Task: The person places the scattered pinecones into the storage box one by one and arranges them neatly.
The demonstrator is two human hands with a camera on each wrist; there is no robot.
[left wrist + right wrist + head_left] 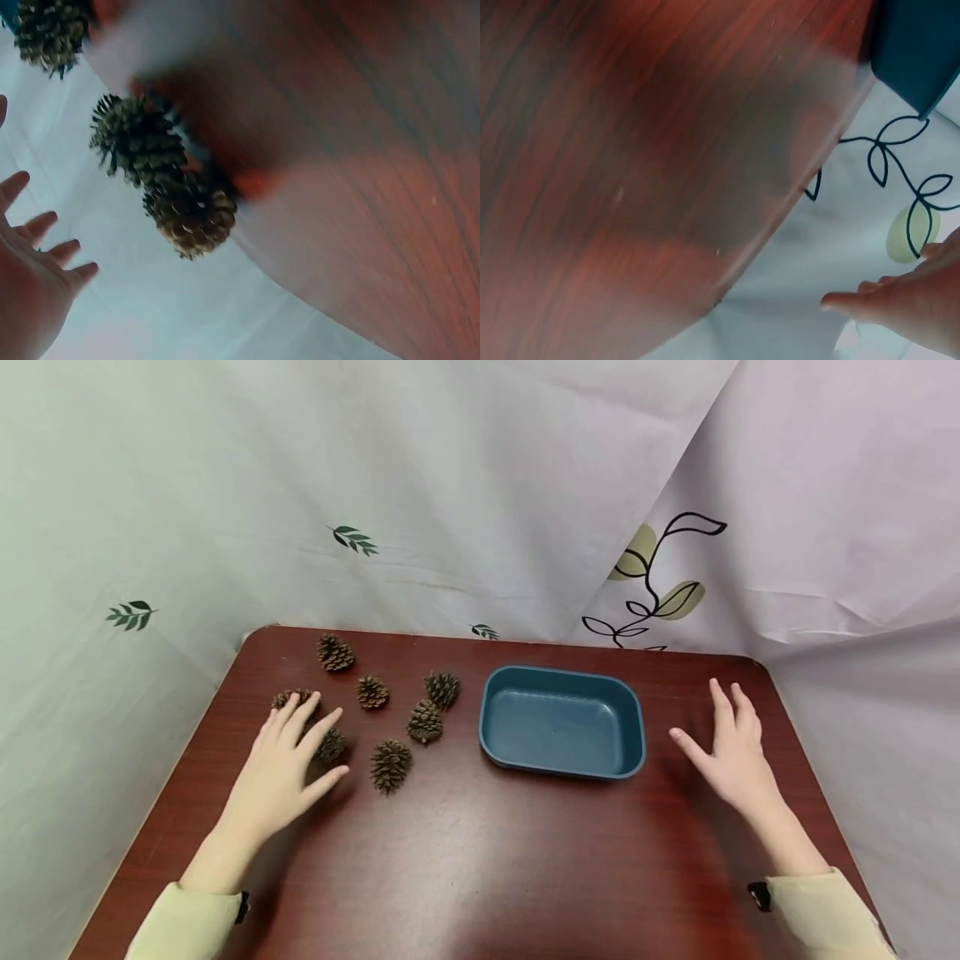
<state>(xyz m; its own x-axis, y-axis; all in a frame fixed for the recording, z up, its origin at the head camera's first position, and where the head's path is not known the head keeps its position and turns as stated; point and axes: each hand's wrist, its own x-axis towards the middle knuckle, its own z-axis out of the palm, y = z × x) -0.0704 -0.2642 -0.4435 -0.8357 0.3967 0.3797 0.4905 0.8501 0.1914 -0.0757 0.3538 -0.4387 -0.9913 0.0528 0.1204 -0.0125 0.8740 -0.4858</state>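
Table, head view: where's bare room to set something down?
Widest: near middle of the table, bordered by blue tray beyond and a forearm each side. Narrower: between blue tray and right hand. Crowded: far left, pinecones around left hand.

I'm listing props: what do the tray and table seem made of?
Tray: probably plastic, smooth and slightly glossy, judging by its rounded moulded corners and soft highlights.
Table: wood or wood-look laminate, seemingly varnished, from its streaky grain and sheen.

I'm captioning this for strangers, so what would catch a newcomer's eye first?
Probably the blue tray, right of centre on the dark red table. Next, the brown pine cones scattered on the table's left. Then the left hand near the cones, and the right hand right of the tray.
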